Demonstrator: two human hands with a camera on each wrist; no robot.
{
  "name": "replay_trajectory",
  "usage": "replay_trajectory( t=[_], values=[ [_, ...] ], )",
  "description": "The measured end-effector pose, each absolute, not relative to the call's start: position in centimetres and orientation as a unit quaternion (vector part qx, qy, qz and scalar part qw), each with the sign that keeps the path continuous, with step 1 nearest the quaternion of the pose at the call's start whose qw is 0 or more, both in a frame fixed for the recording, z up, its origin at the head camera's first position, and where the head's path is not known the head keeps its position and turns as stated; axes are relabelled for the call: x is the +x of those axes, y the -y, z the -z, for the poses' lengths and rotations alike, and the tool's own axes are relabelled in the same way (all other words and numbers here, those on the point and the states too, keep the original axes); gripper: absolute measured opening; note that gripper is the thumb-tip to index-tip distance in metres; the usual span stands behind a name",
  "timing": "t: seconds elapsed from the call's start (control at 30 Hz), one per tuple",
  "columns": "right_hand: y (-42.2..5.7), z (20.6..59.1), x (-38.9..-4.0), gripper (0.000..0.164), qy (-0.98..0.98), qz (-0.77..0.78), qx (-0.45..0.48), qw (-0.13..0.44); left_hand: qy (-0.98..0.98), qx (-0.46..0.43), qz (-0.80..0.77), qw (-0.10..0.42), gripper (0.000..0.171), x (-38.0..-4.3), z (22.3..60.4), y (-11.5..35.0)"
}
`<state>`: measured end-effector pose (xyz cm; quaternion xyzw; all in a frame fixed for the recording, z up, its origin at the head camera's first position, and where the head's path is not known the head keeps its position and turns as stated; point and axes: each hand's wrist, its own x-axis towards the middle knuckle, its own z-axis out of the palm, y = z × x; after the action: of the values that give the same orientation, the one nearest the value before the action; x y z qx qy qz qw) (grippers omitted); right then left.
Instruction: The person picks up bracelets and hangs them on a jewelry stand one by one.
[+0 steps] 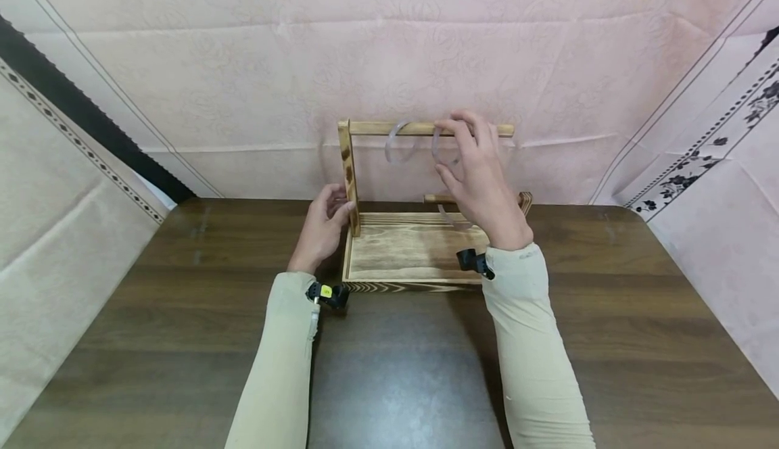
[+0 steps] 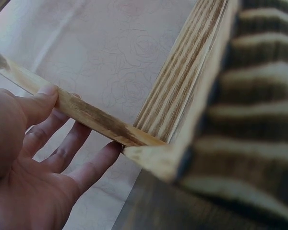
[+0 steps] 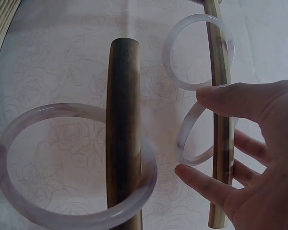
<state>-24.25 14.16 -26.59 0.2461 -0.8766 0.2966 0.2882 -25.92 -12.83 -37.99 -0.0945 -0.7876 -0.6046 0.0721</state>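
Observation:
A wooden bracelet stand has a tray base (image 1: 414, 249), an upright post (image 1: 348, 165), an upper rod (image 1: 371, 128) and a shorter lower rod (image 1: 433, 199). My left hand (image 1: 321, 227) holds the post low down, its thumb and fingertips on the wood in the left wrist view. Up at the upper rod, my right hand (image 1: 483, 175) holds a pale translucent bangle (image 3: 183, 136) between thumb and forefinger; the rod passes through it. Another bangle (image 1: 389, 148) hangs further left on that rod. A third bangle (image 3: 69, 220) hangs on the lower rod.
The stand sits at the back of a dark brown wooden table (image 1: 182, 341). Pale patterned cloth (image 1: 255, 84) hangs behind it, and more cloth with a dark floral border (image 1: 681, 182) is at the right. My right forearm covers part of the tray.

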Motion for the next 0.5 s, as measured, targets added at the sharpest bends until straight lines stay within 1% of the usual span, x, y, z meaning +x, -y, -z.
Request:
replay_trajectory(
  t=[0.2, 0.5],
  values=[
    [-14.12, 26.62, -24.31, 0.058, 0.878, -0.297, 0.247, 0.285, 0.786, -0.097, 0.606, 0.074, 0.032, -26.12, 38.08, 12.81],
    [-13.89, 27.18, -24.47, 0.064, 0.871, -0.295, 0.255, 0.299, 0.795, -0.089, 0.595, 0.073, 0.035, -25.70, 37.97, 12.56]
  ],
)
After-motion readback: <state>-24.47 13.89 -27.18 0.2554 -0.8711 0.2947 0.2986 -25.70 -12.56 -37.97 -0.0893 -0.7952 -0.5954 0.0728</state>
